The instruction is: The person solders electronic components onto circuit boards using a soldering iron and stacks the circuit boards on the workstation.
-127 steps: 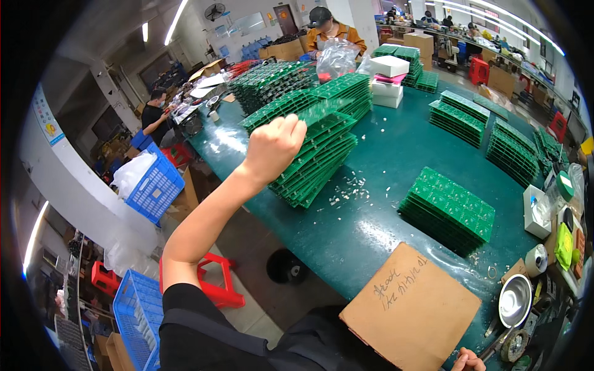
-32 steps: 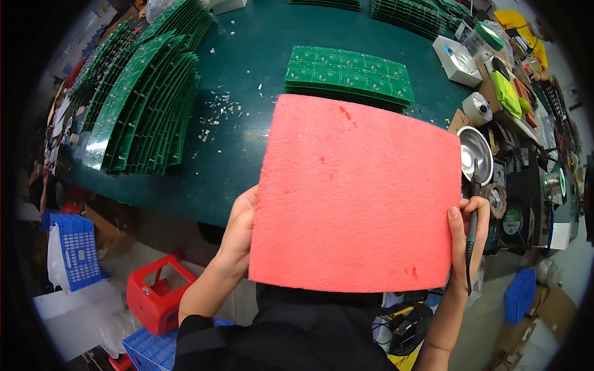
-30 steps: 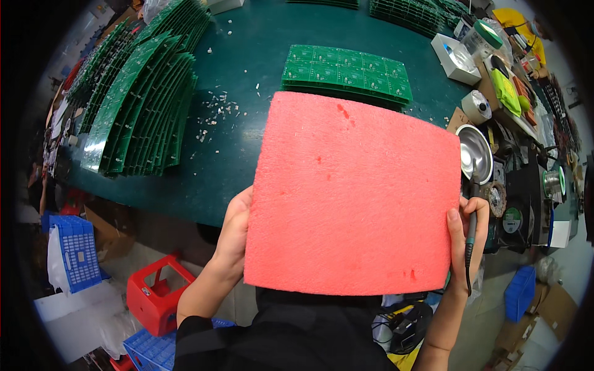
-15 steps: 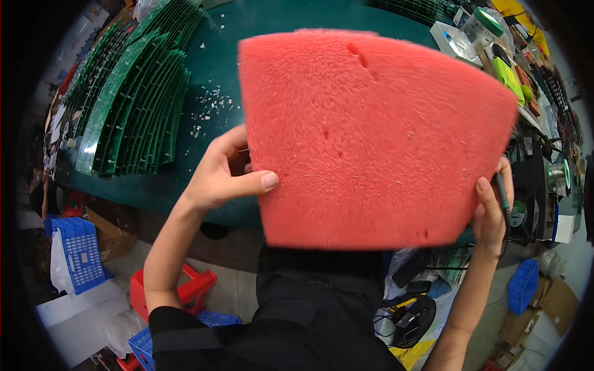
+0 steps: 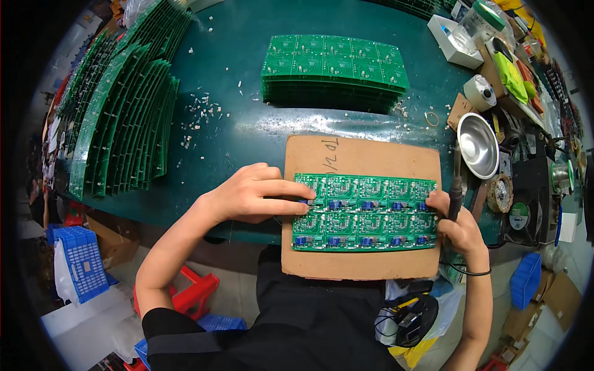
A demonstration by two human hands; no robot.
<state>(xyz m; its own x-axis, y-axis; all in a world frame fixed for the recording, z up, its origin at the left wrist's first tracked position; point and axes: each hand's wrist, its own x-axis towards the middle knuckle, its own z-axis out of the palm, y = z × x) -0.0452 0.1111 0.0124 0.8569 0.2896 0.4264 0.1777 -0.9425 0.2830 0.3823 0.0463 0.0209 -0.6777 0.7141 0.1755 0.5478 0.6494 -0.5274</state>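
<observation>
A green circuit board panel [image 5: 365, 213], with repeated sections and blue parts, lies on a piece of brown cardboard [image 5: 362, 269] in front of me. The fingertips of my left hand [image 5: 253, 195] are closed at its left edge. At the right edge, the fingertips of my right hand [image 5: 461, 229] touch the panel. That hand also holds a soldering iron [image 5: 456, 191] by its dark handle, pointing away from me. A dark cord loops by my right wrist. Beyond the cardboard sits a stack of green circuit board panels [image 5: 334, 65].
Many green panels [image 5: 124, 117] stand upright in rows at the left of the green table [image 5: 229, 148]. Small scattered bits [image 5: 207, 108] lie near them. On the right are a metal bowl [image 5: 477, 146], a white roll [image 5: 479, 93], a white box [image 5: 455, 43] and a solder spool [image 5: 562, 176].
The red foam pad that both hands held up has left the view. Now the cardboard with the panel shows, the hands are at the panel's edges, and the panel stack behind is uncovered.
</observation>
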